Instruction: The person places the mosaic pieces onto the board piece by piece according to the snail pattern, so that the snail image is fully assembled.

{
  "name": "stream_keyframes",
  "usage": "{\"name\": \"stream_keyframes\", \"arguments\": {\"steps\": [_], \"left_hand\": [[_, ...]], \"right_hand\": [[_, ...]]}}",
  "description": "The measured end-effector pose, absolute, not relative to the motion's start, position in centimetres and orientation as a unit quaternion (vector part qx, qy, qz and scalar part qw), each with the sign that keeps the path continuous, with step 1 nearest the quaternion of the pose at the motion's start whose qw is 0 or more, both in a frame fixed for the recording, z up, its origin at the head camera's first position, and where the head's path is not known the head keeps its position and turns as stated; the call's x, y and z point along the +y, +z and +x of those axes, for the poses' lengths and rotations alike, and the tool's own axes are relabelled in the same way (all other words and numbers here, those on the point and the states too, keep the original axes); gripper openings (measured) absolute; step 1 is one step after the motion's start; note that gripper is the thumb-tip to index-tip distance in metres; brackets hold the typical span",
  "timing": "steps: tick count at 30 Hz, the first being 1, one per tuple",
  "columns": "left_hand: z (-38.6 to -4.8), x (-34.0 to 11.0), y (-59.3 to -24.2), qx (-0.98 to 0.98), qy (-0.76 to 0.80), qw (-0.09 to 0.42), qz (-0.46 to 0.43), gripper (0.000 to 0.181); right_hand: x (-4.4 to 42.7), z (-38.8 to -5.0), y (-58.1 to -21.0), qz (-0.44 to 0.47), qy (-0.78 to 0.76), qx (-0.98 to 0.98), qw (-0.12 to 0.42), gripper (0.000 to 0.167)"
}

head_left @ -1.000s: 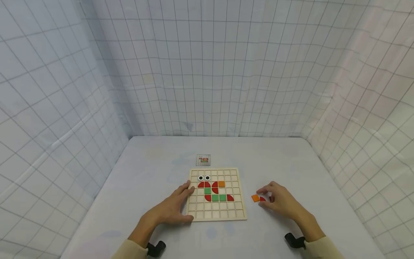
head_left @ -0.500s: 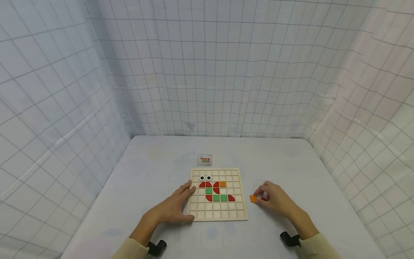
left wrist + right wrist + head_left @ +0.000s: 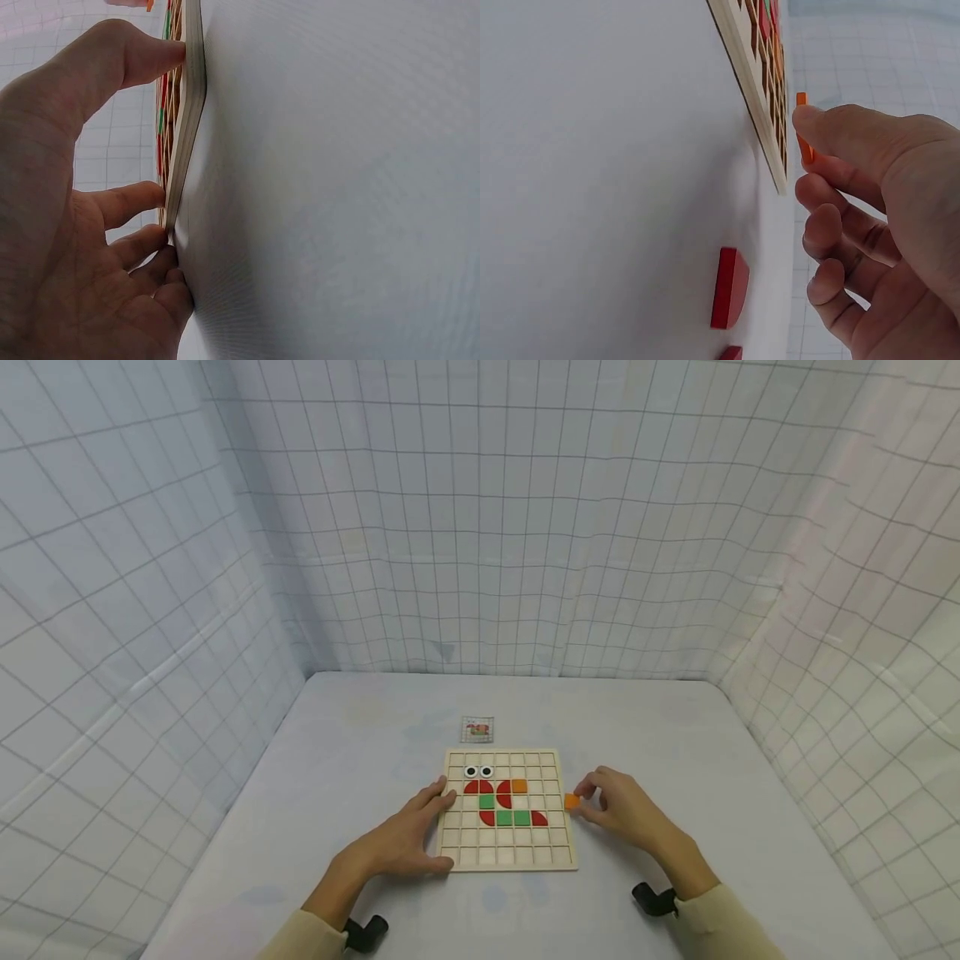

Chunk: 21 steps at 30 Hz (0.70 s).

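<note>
A wooden grid board [image 3: 487, 858] lies on the table and bears two eye discs [image 3: 478, 772], several red quarter-circle pieces, several green square tiles [image 3: 513, 818] and an orange square tile [image 3: 519, 786]. My left hand [image 3: 405, 837] rests along the board's left edge, thumb near the front corner and fingers spread. Between thumb and finger, my right hand [image 3: 622, 810] pinches another orange square tile [image 3: 802, 142], raised off the table at the board's right edge. Its other fingers are loosely bent.
Beyond the board lies a small picture card [image 3: 477, 730]. In the right wrist view, a red piece [image 3: 730, 289] rests on the table below the right hand, with part of a second red piece [image 3: 731, 353] at the frame's lower edge. Gridded white curtains enclose the table.
My right hand has taken hold of the orange square tile from the table and carried it left to the board's right edge. The left hand has stayed at the board.
</note>
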<state>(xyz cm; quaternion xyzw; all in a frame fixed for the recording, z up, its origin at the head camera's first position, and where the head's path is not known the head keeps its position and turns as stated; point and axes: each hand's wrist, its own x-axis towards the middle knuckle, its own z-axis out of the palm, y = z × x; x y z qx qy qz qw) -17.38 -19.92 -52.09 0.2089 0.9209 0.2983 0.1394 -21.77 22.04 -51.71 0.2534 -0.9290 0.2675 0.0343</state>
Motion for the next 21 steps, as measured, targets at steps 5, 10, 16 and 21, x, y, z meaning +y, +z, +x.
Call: {"name": "stream_keyframes", "arguments": {"steps": [5, 10, 16, 21], "left_hand": [[-17.5, -19.8, -52.0, 0.921, 0.298, 0.143, 0.206, 0.113], [-17.4, -19.8, -52.0, 0.921, 0.300, 0.141, 0.205, 0.114], [-17.4, -20.0, -52.0, 0.921, 0.302, 0.138, 0.205, 0.113], [-17.4, -20.0, -52.0, 0.921, 0.299, 0.139, 0.205, 0.113]], "right_hand": [[20.3, -22.2, -51.3, 0.262, 0.268, -0.927, 0.027, 0.017], [18.6, -22.5, -51.1, 0.266, 0.270, -0.925, 0.017, 0.017], [16.7, -22.8, -51.1, 0.263, 0.285, -0.922, 0.000, 0.018], [15.5, -22.9, -51.5, 0.263, 0.284, -0.922, 0.001, 0.014]]}}
